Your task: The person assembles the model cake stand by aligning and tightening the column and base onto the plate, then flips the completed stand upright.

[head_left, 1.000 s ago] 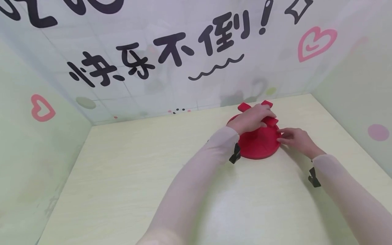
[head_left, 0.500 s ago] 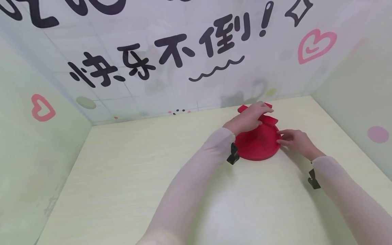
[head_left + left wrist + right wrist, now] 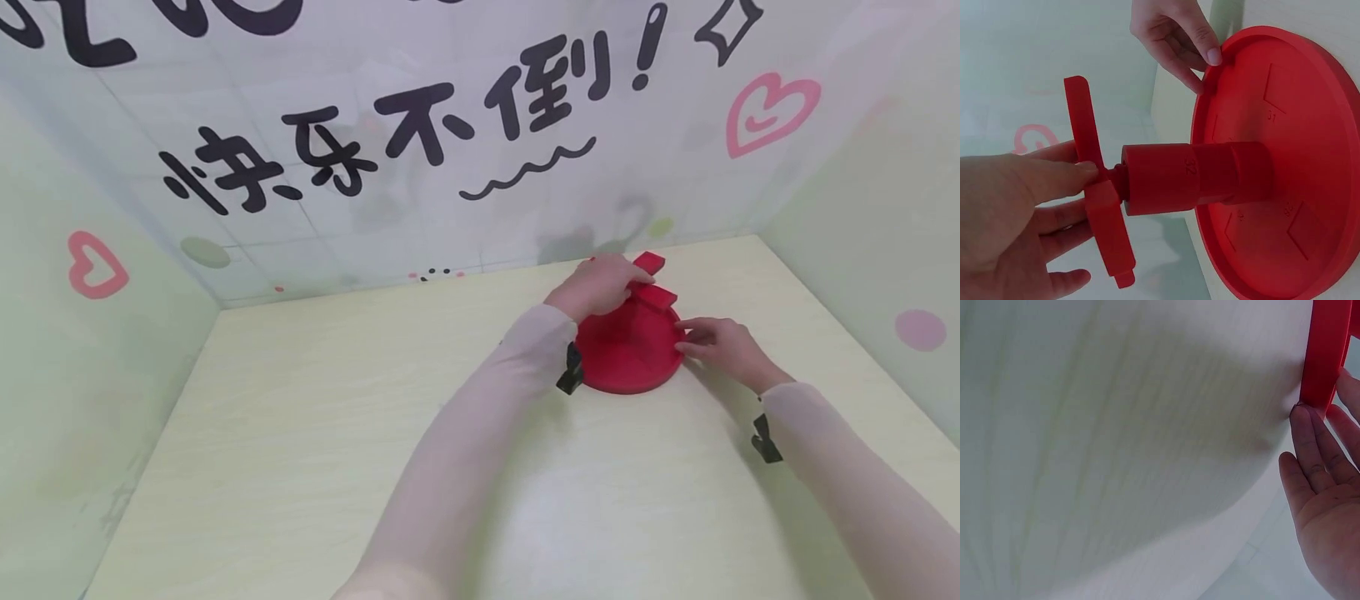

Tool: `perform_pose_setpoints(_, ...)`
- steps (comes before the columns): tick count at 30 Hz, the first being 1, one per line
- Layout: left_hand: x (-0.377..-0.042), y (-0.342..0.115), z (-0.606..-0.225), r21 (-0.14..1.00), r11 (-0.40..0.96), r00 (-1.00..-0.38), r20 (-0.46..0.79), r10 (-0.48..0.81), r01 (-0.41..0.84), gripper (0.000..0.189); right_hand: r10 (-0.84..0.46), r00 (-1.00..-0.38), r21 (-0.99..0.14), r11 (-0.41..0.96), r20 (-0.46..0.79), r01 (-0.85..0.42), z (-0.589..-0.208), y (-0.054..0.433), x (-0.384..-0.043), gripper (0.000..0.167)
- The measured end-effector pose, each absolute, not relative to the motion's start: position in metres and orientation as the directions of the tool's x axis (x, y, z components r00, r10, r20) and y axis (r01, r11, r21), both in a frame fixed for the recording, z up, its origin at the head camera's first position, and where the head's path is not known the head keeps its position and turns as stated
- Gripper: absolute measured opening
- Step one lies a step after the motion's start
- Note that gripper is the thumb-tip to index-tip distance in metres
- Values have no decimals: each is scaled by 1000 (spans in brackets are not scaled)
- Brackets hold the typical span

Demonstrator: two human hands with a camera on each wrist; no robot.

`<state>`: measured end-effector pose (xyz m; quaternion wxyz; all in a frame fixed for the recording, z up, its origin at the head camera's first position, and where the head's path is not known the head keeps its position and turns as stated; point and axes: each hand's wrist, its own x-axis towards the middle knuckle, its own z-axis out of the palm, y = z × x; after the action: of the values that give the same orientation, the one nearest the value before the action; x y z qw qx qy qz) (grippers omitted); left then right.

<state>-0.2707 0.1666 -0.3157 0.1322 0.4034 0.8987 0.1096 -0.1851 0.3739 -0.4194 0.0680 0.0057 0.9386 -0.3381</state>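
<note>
A round red base [image 3: 630, 367] with a raised rim lies on the table. From its centre rises a stepped red post [image 3: 1160, 178], marked 32, topped by a red cross-shaped piece [image 3: 1110, 228] with flat arms. My left hand [image 3: 600, 283] pinches this cross-shaped piece, the thumb on its near face and fingers reaching behind it. At the right edge of the base, my right hand [image 3: 727, 350] holds the rim between thumb and fingers. Square outlines and numbers are moulded into the base, as the left wrist view shows. One arm of the cross is mostly hidden behind my left hand.
The pale wooden tabletop [image 3: 322, 433] stretches left and towards the front. A white back wall [image 3: 420, 225] with dark lettering stands close behind the base. Side walls [image 3: 885, 250] border the table on both sides.
My left hand has shifted a little to the left over the cross-shaped piece, uncovering more of its right arms. My right hand stays at the rim, and the base keeps its place.
</note>
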Motion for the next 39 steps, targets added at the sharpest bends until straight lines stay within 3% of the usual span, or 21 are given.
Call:
perform_pose_setpoints(10,-263,178,-319,120,774,-764,-121,633,622,44,-17,-988,-634,769,-156,87,-420,372,-185,57)
perform_pose_setpoints(14,-261,178,-322,116,803,-794,-123,595,584,44,-24,-987,-643,761,-156,84,-419,368,-185,57)
perform_pose_setpoints(18,-263,175,-319,126,780,-766,-146,626,613,42,-33,-991,-637,769,-133,59,-418,368,-185,53)
perform_pose_setpoints(23,-267,170,-313,128,688,-666,-176,725,714,43,-35,-991,-639,767,-128,56,-418,370,-184,53)
perform_pose_setpoints(28,-268,166,-315,345,659,-635,-198,747,668,42,-33,-991,-641,765,-131,60,-418,370,-183,54)
perform_pose_setpoints(30,-268,166,-318,458,656,-659,-181,730,600,39,-33,-991,-638,768,-127,56,-418,371,-183,52)
perform_pose_setpoints(31,-268,167,-319,456,654,-670,-154,726,604,35,-33,-991,-638,768,-128,57,-419,371,-182,53)
perform_pose_setpoints(35,-265,170,-322,321,719,-755,-20,656,616,26,-31,-991,-633,771,-132,60,-419,371,-182,54)
perform_pose_setpoints(37,-263,171,-323,218,772,-793,20,609,598,33,-29,-990,-633,772,-136,64,-418,370,-181,56)
perform_pose_setpoints(39,-261,171,-325,197,807,-826,27,562,556,39,-27,-990,-634,770,-140,69,-418,370,-181,57)
